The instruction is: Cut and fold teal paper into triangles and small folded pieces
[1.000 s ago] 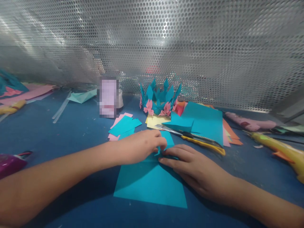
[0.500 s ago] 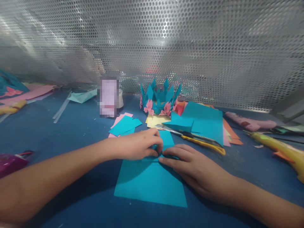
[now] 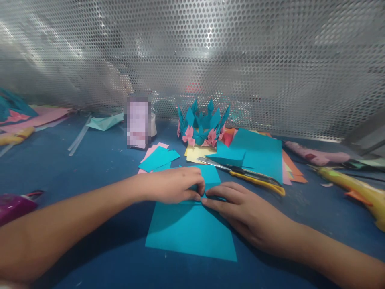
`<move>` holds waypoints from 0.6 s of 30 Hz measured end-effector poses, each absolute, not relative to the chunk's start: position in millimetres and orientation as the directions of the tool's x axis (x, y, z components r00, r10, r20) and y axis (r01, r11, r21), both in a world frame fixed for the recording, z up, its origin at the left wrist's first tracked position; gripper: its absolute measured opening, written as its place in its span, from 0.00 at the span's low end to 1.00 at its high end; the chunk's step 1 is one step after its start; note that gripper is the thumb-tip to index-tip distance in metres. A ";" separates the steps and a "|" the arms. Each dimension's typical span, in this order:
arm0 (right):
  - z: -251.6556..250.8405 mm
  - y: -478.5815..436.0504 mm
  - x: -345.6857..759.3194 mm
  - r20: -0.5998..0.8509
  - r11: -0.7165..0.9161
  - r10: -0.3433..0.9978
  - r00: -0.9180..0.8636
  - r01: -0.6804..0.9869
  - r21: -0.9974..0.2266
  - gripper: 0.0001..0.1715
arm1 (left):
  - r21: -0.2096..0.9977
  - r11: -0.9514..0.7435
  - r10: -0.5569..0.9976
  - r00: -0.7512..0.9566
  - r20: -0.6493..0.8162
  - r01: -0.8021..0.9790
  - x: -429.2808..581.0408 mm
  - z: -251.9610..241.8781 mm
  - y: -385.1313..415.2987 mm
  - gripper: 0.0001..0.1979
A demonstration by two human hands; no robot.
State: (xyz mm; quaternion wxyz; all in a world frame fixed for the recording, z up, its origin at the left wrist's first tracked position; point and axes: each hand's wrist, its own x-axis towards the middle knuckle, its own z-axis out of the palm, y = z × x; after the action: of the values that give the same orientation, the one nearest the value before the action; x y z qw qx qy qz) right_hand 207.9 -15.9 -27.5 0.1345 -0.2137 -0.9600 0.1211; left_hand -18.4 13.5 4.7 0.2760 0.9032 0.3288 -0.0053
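A blue paper sheet point(image 3: 192, 233) lies flat before me, with a smaller folded piece of blue paper point(image 3: 190, 202) at its upper part. My left hand point(image 3: 177, 184) comes in from the left, its fingers curled and thumb pressed down on the folded piece. From the right, my right hand point(image 3: 243, 208) meets it, thumb and forefinger on the same piece close to the left fingertips. Both hands hide most of the fold. Just beyond my right hand rests a yellow-handled box cutter point(image 3: 261, 184), beside an open metal blade or scissors point(image 3: 216, 163).
A blue paper crown point(image 3: 201, 124) with pink bows stands near the perforated metal wall point(image 3: 192, 48). Stacked coloured sheets point(image 3: 258, 148) lie right of it, cut pieces point(image 3: 158, 158) to its left. A blurred-out phone-like object point(image 3: 138, 122) stands behind. Yellow point(image 3: 349, 188) and pink point(image 3: 319, 154) tools lie right.
My left hand's fingers have shifted slightly down and curled closer over the folded paper. My right hand stays almost still, and the surrounding things keep their places.
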 end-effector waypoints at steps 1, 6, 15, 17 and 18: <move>-27.5 -16.0 208.1 0.204 0.880 0.442 -0.874 0.377 -0.288 0.25 | 0.494 -0.631 0.593 0.783 -0.190 0.598 -18.3 4.7 13.3 0.04; -28.8 -16.2 208.5 0.205 0.882 0.442 -0.873 0.381 -0.278 0.25 | 0.474 -0.631 0.611 0.770 -0.184 0.614 -17.4 3.0 14.6 0.03; -30.3 -15.0 208.3 0.188 0.879 0.446 -0.875 0.389 -0.277 0.27 | 0.480 -0.631 0.593 0.778 -0.207 0.609 -18.1 6.3 13.4 0.04; -30.7 -14.8 208.4 0.189 0.879 0.445 -0.876 0.387 -0.278 0.27 | 0.478 -0.625 0.607 0.769 -0.201 0.617 -17.8 5.3 12.8 0.05; -30.8 -14.8 208.4 0.192 0.881 0.443 -0.876 0.384 -0.278 0.27 | 0.479 -0.621 0.612 0.765 -0.198 0.621 -17.6 4.5 12.7 0.06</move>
State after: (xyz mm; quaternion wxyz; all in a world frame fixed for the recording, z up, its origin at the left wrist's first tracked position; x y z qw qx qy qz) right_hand 208.4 -14.8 -30.8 0.1260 -0.2149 -0.9615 0.1164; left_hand -17.6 12.7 4.5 0.2691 0.9002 0.3424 -0.0077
